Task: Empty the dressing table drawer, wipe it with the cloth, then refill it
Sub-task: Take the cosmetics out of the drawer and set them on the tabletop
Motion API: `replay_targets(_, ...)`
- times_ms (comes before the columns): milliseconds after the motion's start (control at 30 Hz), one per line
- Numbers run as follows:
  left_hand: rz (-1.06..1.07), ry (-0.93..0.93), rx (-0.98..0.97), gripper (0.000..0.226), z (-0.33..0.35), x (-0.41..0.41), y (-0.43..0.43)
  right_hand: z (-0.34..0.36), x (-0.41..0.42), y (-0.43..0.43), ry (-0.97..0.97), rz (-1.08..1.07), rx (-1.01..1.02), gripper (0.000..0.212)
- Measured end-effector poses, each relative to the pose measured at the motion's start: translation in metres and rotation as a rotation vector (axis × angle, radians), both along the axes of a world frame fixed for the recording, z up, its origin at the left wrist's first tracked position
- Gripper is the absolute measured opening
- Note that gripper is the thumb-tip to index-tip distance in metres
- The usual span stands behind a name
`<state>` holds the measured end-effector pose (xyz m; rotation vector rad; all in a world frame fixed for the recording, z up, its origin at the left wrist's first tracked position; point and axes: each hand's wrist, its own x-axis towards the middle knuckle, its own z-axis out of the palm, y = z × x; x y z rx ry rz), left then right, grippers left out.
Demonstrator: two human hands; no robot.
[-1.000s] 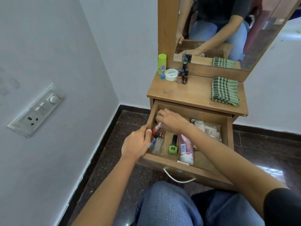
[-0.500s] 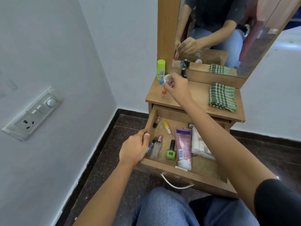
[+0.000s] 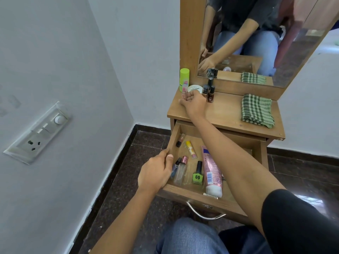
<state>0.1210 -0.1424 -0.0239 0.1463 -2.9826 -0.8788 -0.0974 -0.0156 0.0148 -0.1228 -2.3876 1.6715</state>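
Drawer (image 3: pixel 171 142): open, partly emptied. Right hand (image 3: pixel 193 101): on tabletop (image 3: pixel 225 114) beside white jar (image 3: pixel 194 88); small red-tipped tube carried up half second ago now hidden, grip curled, contents cannot tell. Left hand (image 3: pixel 156 173): clamped on drawer's left wall. Remaining inside: pink tube (image 3: pixel 211 171), green polish (image 3: pixel 197 176), clear bottle (image 3: pixel 180 170), yellow stick (image 3: pixel 190 149). Cloth (image 3: pixel 256 110): folded, untouched, tabletop right. Emptying continues; wiping pending.

We record: dressing table (image 3: pixel 229 114) in matt wood-grain finish; drawer (image 3: pixel 185 194) likewise, with polished metal handle (image 3: pixel 205 215); checked woven cloth (image 3: pixel 256 110); glossy pink plastic tube (image 3: pixel 211 173); clear glass bottle (image 3: pixel 180 171); glossy dark stone floor (image 3: pixel 146 143).
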Motion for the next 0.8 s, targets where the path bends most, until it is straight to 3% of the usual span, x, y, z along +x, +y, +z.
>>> replay_targets(400, 0.008, 0.014, 0.003, 0.049, -0.0006, 0.0001, 0.0007, 0.0040, -0.0101, -0.0086, -0.120, -0.153, 0.134, 0.033)
replay_targets(800, 0.020, -0.003, -0.019, 0.049, -0.0023, 0.0001, 0.0008, 0.0066, -0.0089, -0.0120, -0.103, -0.193, 0.281, 0.041)
